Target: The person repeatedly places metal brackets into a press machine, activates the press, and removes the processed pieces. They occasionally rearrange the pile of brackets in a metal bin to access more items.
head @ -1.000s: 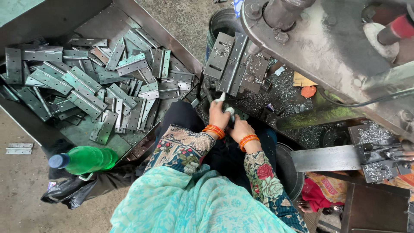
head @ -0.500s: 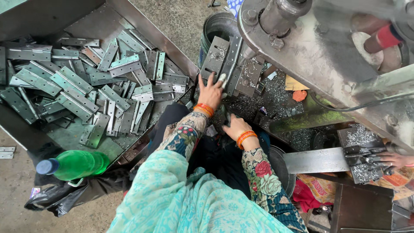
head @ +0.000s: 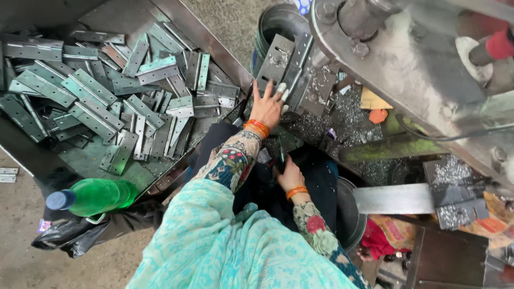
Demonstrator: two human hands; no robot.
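My left hand (head: 266, 107) reaches forward with its fingers spread and lies against a stack of grey metal hinge plates (head: 278, 58) that leans on the machine base. Its fingertips are wrapped in white tape, and an orange bangle sits on the wrist. My right hand (head: 289, 175) is low over my dark lap, fingers curled, also with an orange bangle. What it holds is hidden. Both arms wear floral sleeves under a teal scarf (head: 214, 251).
A large metal tray (head: 176, 16) at left holds several loose hinge plates (head: 96, 101). A green bottle (head: 96, 197) with a blue cap lies on a black bag. A grey machine (head: 407, 59) stands at upper right, with metal shavings (head: 348, 115) below it.
My left hand left the right one and stretched up to the leaning hinge plates. My right hand dropped toward my lap.
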